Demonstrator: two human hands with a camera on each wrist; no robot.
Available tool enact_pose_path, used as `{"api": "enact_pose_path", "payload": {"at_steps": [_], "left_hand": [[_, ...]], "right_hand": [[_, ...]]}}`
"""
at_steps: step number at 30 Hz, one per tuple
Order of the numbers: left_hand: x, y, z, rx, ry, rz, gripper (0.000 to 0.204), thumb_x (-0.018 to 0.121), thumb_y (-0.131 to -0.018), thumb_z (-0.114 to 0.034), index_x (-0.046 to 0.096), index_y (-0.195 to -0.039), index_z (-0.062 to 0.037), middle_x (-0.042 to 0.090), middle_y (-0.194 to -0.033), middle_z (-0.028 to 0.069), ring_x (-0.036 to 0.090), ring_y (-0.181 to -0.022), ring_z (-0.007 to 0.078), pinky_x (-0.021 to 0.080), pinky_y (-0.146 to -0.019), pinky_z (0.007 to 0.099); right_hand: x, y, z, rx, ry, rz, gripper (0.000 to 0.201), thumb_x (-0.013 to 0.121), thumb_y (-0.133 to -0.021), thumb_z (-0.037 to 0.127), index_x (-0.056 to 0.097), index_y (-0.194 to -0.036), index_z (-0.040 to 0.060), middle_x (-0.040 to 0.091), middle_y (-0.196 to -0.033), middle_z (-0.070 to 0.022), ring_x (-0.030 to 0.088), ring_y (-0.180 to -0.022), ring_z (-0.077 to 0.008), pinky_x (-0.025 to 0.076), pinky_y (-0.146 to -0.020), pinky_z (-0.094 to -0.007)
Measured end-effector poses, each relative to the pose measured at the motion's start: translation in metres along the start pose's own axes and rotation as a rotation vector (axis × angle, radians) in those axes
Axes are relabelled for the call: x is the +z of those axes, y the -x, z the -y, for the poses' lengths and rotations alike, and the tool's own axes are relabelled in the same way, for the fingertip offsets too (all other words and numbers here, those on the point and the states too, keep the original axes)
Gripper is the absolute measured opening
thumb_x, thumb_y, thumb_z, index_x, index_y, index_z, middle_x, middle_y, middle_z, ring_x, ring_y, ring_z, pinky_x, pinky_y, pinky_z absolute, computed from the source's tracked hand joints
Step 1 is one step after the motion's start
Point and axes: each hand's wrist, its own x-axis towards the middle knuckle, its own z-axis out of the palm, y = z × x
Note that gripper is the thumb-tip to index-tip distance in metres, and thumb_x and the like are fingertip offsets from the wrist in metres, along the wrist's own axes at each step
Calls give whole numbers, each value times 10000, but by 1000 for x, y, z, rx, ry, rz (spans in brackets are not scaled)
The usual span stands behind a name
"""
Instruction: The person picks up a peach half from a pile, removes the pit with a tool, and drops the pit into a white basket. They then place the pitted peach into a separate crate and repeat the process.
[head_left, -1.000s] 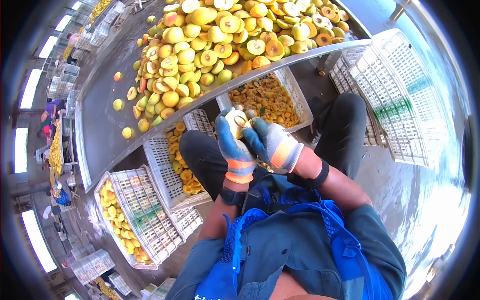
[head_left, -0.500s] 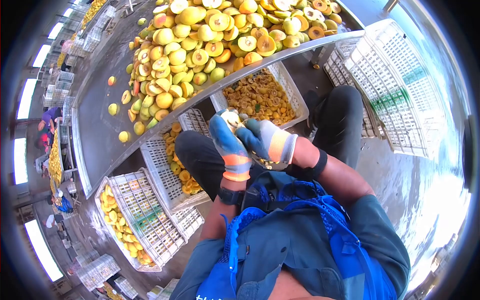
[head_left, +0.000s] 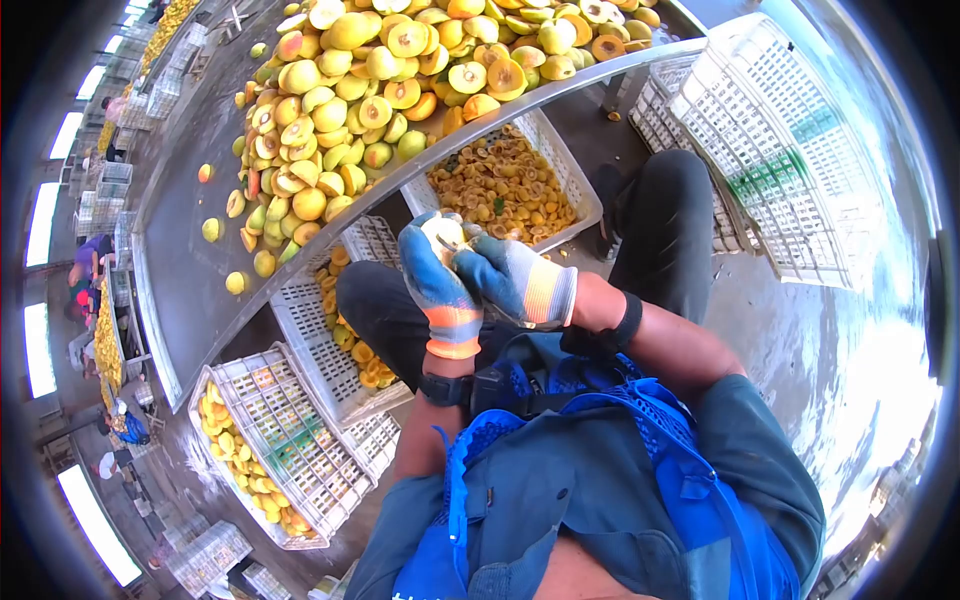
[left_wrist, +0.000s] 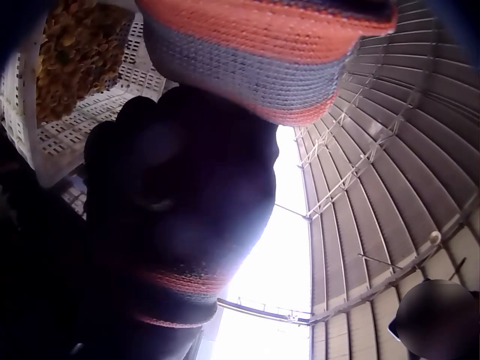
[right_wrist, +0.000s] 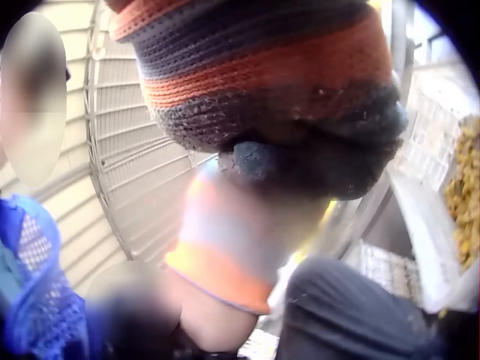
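Note:
In the head view my gloved left hand [head_left: 438,275] grips a pale yellow peach half [head_left: 441,234], cut face up, over my lap. My gloved right hand [head_left: 515,280] is curled close against it, its fingers at the fruit's edge. A small curved pitting tool [head_left: 459,243] shows as a dark sliver between the right fingers and the cut face; the rest of it is hidden in the glove. Both wrist views show gloves close up and dark, the left hand [left_wrist: 187,172] mostly in shadow and the right hand [right_wrist: 285,105] blurred, with the fruit hidden.
A metal table [head_left: 190,235] ahead bears a heap of halved peaches [head_left: 330,120]. Below its edge stands a white crate [head_left: 583,205] of brown-yellow pitted pieces. More crates of fruit [head_left: 240,455] stand at the left, and stacked crates [head_left: 765,140] at the right.
Both hands, still together on the peach half, have shifted left in the view, as has the whole scene. The right fingers cover more of the cut face than a second ago.

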Motion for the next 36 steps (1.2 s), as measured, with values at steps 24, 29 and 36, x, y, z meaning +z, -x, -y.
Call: {"api": "enact_pose_path", "payload": {"at_steps": [24, 29, 36], "left_hand": [[-31, -4, 24, -79, -51, 75, 172, 606, -981, -114, 600, -1126, -22, 695, -967, 93, 697, -888, 200, 574, -809, 326], [-29, -9, 2, 338, -752, 389, 249, 659, -866, 11, 594, -1103, -29, 710, -944, 89, 712, -878, 219, 573, -796, 312], [-21, -6, 1, -236, -257, 217, 377, 552, -1042, -364, 639, -949, -9, 716, -865, 128, 717, -807, 231, 583, -741, 334]], "right_hand": [[-22, 5, 4, 91, 282, 210, 371, 481, -1098, 321, 605, -1301, 37, 737, -924, -174, 729, -836, -270, 553, -735, -390], [-30, 5, 6, 137, 86, 254, 394, 501, -1102, 347, 607, -1323, 39, 720, -949, -77, 657, -836, -166, 538, -751, -348], [-29, 7, -3, 118, 1, 290, 432, 506, -1101, 379, 622, -1301, 13, 693, -968, -19, 598, -836, -126, 512, -749, -318]]}}
